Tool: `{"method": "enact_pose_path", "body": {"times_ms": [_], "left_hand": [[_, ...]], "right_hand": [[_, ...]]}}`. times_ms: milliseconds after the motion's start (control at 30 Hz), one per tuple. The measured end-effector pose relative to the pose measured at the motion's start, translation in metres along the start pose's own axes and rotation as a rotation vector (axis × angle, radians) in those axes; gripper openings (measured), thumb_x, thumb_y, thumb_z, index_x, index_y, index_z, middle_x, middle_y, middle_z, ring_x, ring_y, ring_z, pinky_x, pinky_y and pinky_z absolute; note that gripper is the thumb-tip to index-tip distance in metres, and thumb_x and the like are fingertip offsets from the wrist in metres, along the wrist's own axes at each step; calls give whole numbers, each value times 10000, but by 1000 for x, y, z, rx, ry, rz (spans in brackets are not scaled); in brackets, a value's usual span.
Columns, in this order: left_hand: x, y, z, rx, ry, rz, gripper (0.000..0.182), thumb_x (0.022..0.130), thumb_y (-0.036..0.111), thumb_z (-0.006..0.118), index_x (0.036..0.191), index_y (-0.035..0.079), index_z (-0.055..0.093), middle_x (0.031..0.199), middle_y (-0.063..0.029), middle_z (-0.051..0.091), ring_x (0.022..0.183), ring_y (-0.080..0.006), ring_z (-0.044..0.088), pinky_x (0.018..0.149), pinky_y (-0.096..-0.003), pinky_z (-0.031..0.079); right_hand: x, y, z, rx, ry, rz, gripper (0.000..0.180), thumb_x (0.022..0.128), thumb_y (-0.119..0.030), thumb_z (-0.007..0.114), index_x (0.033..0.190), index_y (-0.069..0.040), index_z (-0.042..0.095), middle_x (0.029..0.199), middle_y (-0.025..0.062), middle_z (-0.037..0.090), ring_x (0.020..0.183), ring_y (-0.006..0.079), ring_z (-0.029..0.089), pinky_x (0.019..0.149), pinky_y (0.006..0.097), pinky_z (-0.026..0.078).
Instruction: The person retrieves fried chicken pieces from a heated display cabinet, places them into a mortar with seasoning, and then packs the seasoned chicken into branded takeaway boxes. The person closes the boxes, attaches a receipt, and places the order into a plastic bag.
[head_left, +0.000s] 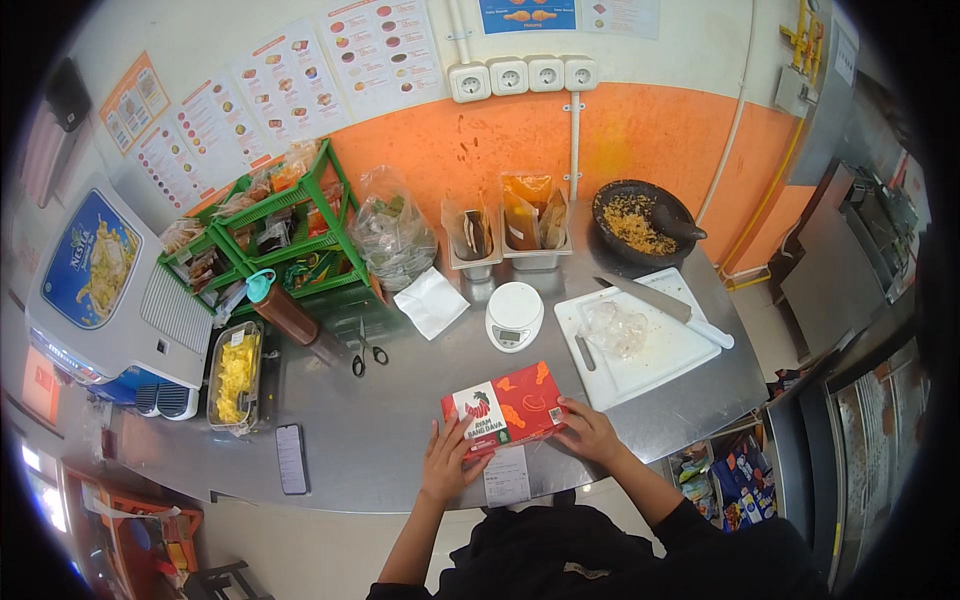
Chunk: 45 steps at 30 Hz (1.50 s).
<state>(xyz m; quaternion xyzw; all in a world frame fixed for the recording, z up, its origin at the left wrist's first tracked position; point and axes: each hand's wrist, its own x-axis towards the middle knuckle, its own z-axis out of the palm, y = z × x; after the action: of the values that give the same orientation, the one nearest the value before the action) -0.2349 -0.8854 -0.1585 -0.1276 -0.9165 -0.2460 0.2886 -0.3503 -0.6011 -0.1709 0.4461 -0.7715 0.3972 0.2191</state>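
A closed red cardboard food box (517, 409) with printed pictures and writing rests at the front of the steel table. My left hand (451, 457) lies on its left end, fingers spread over the top edge and thumb at the front side. At the right end, my right hand (589, 429) grips the corner. Both hands hold the box between them. A printed paper receipt (508, 478) lies just in front of the box, its upper end hidden under it. Behind the box stands a white digital kitchen scale (514, 315) with nothing on its round plate.
A large knife (652, 300) and a clear plastic bag (615, 330) lie on a white cutting board (652, 382). Behind are a stone mortar (641, 225) and steel containers (536, 259) of pouches. Leftward are scissors (366, 352), a sauce bottle (285, 311), a phone (292, 459) and green racks (277, 240).
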Motion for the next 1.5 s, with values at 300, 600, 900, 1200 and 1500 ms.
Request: {"method": "enact_pose_path", "body": {"times_ms": [300,600,900,1200,1500], "left_hand": [[10,-2,2,96,-27,82,384,726,281,864,1064,196,703,1372,-105,596,1315,-339,526,1146,-583,313],[2,-13,15,134,-25,131,279,732,277,854,941,182,695,1313,-58,643,1297,-274,543,1170,-622,241],[33,11,-3,129,-222,-3,562,692,365,844,1188,214,626,1477,-148,465,1342,-336,461,1139,-692,182],[73,15,-23,161,-563,-128,895,752,306,780,1533,372,346,1554,-274,232,1449,-474,219,1058,-793,134],[76,17,-24,114,-572,-118,863,775,233,742,1533,367,351,1568,-267,216,1448,-465,221,1072,-775,142]], "right_hand": [[-10,7,10,-44,48,-6,565,709,-145,877,1214,-84,630,1321,159,589,1090,345,669,889,396,592],[-3,12,19,99,68,-71,607,721,-163,885,1230,-109,560,1369,170,568,1230,438,583,961,436,562],[7,-1,10,101,3,42,456,722,-145,873,1085,-60,611,1390,158,563,1231,419,586,970,432,555],[40,-37,5,-186,46,-39,465,758,-215,809,1187,-141,645,1347,92,578,1208,269,586,964,486,457],[-10,-85,52,-415,-268,44,610,785,-291,666,1368,-142,569,1151,65,583,1083,202,546,872,435,370]]}}
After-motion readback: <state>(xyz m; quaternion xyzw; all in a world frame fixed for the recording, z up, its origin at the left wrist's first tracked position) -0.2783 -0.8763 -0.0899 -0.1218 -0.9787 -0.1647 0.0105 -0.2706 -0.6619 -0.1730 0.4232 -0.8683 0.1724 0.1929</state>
